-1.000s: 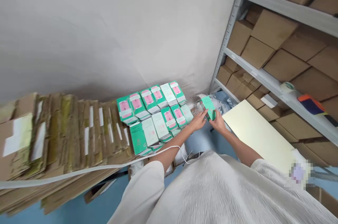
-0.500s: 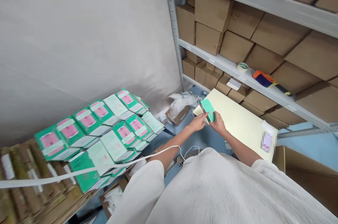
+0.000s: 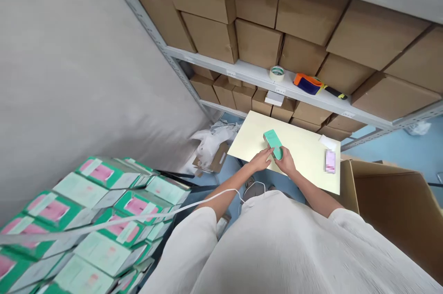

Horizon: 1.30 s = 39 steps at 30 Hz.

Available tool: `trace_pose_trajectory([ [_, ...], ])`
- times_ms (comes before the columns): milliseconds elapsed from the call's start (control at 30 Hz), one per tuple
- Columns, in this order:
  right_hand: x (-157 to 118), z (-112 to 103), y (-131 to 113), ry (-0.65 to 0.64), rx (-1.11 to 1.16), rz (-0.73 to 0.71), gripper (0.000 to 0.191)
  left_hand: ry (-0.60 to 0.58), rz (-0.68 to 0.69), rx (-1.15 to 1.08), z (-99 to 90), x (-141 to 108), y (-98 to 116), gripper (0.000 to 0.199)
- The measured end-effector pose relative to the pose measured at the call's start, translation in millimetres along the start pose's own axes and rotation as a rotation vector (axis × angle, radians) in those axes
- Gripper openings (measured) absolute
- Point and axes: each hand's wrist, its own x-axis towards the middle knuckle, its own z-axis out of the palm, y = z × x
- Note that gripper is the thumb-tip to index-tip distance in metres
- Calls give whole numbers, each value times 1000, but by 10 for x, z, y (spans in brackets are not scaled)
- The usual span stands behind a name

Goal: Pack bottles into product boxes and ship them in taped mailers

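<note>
A small green box lies lengthwise over the near part of a pale yellow tabletop. My right hand grips the box's near end. My left hand touches its left side with the fingertips. Both forearms reach forward from my white top. At the lower left stands a stack of several green and white boxes with pink labels, well apart from my hands.
A metal rack filled with brown cartons stands behind the table; a tape roll and an orange-and-blue tape dispenser lie on its shelf. An open carton stands at right. White plastic wrap and a small carton lie on the blue floor.
The view has swung right, from the stacked green boxes to the table and rack. Both hands have carried the green box along and now hold it over the tabletop.
</note>
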Motion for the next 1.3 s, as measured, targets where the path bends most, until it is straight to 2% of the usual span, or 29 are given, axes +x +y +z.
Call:
trace_pose_trajectory([
  [233,24,139,42,103,7,160,61,-162,113,13,-111,374,-220,80],
  [467,107,365,9,160,-8,288,58,-247,185,-12,-171,635,-438,81],
  [633,180,482,32,153,-15,358,60,-295,177,-26,-163,728,-504,76],
  [1033,412,718,182,127,8,438,59,-327,115,-46,-178,885,-606,72],
  [1300,482,775,151,53,-44,504,68,-314,90,-46,-197,906,-748,72],
])
